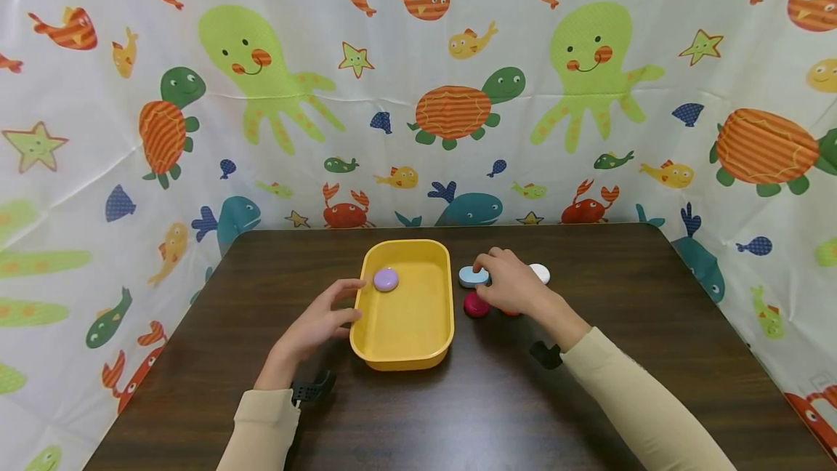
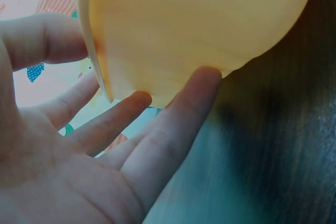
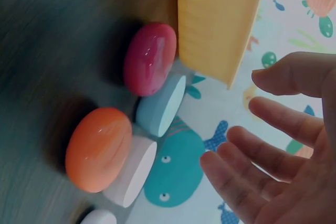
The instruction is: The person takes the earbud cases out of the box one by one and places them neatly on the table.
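Observation:
A yellow plastic tray (image 1: 402, 365) stands mid-table with a round lilac piece (image 1: 386, 280) inside, near its left wall. My left hand (image 1: 320, 322) is at the tray's left side, its fingertips (image 2: 207, 77) touching the outer wall. To the right of the tray my right hand (image 1: 513, 280) hovers with fingers apart and nothing between them, over several small pieces. Below it are a glossy dark red egg-shaped piece (image 3: 150, 59), a light blue oval piece (image 3: 161, 106), an orange egg-shaped piece (image 3: 98, 149) and a whitish flat-faced piece (image 3: 131, 171). The orange one is mostly hidden by the hand in the head view.
Another whitish piece (image 3: 98, 217) shows at the bottom edge of the right wrist view. The dark wooden table (image 1: 628, 384) ends at the back against a white curtain (image 1: 392, 35) printed with sea animals. Dark bands (image 1: 546, 355) circle both wrists.

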`<action>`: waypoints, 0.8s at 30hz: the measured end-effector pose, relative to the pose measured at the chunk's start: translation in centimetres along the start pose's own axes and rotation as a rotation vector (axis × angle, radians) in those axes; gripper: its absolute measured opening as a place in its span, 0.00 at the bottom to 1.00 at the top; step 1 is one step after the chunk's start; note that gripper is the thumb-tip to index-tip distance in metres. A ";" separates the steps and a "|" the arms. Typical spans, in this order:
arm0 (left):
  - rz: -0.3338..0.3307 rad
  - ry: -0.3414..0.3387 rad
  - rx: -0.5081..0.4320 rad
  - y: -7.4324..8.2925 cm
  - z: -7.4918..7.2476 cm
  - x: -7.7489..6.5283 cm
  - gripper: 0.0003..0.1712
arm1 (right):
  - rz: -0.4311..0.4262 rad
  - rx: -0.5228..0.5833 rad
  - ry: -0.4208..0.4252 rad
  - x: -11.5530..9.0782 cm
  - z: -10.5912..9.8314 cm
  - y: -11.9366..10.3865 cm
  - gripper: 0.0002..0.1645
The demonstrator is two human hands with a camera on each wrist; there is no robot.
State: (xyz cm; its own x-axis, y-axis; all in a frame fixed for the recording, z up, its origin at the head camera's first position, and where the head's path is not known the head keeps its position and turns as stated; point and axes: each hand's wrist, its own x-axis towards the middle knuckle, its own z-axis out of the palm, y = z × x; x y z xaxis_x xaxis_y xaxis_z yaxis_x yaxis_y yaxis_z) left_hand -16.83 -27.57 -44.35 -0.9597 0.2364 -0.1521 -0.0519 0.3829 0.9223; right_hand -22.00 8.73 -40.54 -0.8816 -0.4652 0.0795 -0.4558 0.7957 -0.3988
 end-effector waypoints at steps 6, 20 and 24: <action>0.000 -0.001 -0.001 0.0 -0.1 0.0 0.33 | -0.007 0.017 0.019 0.3 0.0 -0.6 0.18; 0.017 -0.028 0.009 -0.2 -1.0 1.2 0.33 | -0.028 0.026 0.039 1.8 -0.5 -2.6 0.14; 0.017 -0.030 0.011 -0.3 -1.2 1.5 0.33 | -0.040 0.029 0.041 2.3 -0.6 -3.1 0.16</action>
State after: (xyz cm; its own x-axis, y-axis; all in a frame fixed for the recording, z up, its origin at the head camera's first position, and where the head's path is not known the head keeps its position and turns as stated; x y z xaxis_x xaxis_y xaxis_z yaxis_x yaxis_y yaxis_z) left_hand -18.61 -28.39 -44.43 -0.9517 0.2696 -0.1471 -0.0324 0.3882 0.9210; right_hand -22.69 5.42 -38.62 -0.8671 -0.4801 0.1330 -0.4879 0.7645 -0.4212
